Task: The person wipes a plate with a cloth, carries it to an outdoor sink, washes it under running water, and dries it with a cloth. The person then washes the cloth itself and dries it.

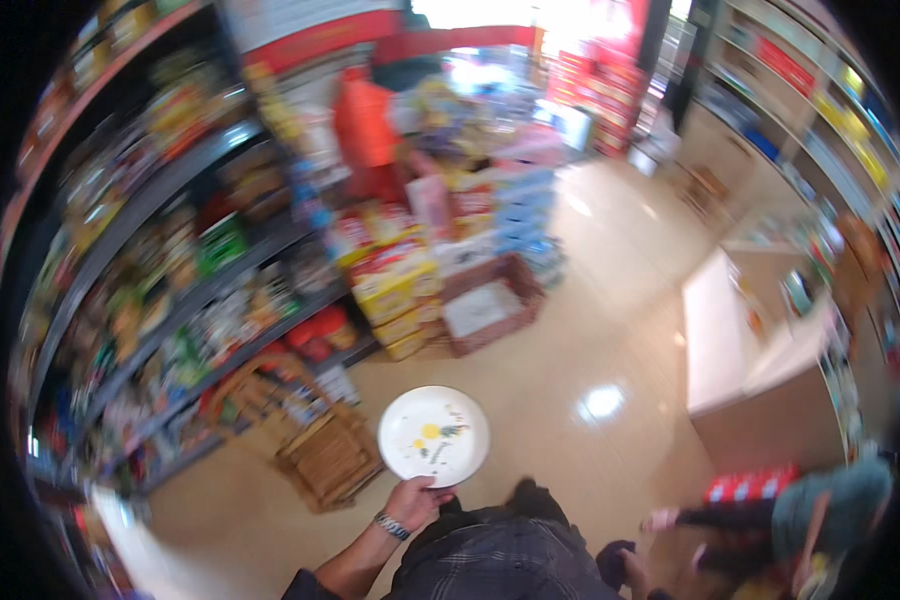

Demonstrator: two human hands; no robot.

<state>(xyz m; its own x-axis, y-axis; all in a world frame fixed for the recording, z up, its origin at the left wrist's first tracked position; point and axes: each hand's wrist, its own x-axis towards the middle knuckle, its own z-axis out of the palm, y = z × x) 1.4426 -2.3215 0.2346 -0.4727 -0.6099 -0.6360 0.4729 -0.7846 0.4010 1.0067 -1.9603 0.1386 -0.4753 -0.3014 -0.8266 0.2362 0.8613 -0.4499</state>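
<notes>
My left hand (418,504), with a metal-band watch on its wrist, grips the near rim of a round white plate (405,412). The plate is held out over the tiled floor and bears a printed or painted pattern in yellow and dark green, or bits of food; I cannot tell which. At the bottom edge, right of my dark checked clothing, my right hand (633,568) is closed on a small dark purple item (613,562), perhaps cloth. The picture is blurred, and part of this hand is cut off.
A wooden chair (328,454) stands left of the plate, beside packed shelves (187,300). Yellow cartons (386,300) and a brown woven basket (487,330) lie ahead. On the right are a counter (765,420) and another person (825,506).
</notes>
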